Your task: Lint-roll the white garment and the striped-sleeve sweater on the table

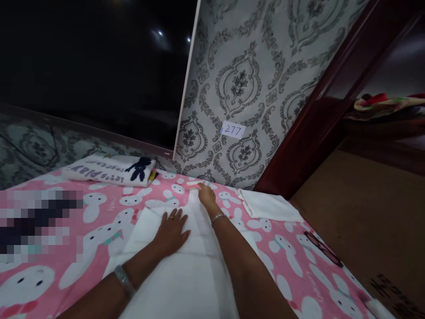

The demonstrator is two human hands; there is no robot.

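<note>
A long white cloth (182, 283) runs away from me over a pink bedspread (159, 182) printed with white rabbits. My left hand (171, 232) lies flat on the cloth, palm down, with the fingers spread. Farther off, my right hand (206, 197) is closed at the narrow far end of the cloth, its fingertips pinching the edge. Just left of those fingertips is a salmon-pink strip (192, 186); whether it is a separate thing I cannot tell.
A folded white cloth with printed letters (106, 170) lies at the back left. Another folded white cloth (272, 206) is at the right, near dark-framed glasses (323, 249). Behind are a large dark screen (93, 66) and patterned wall; a cardboard surface (358, 212) adjoins the right edge.
</note>
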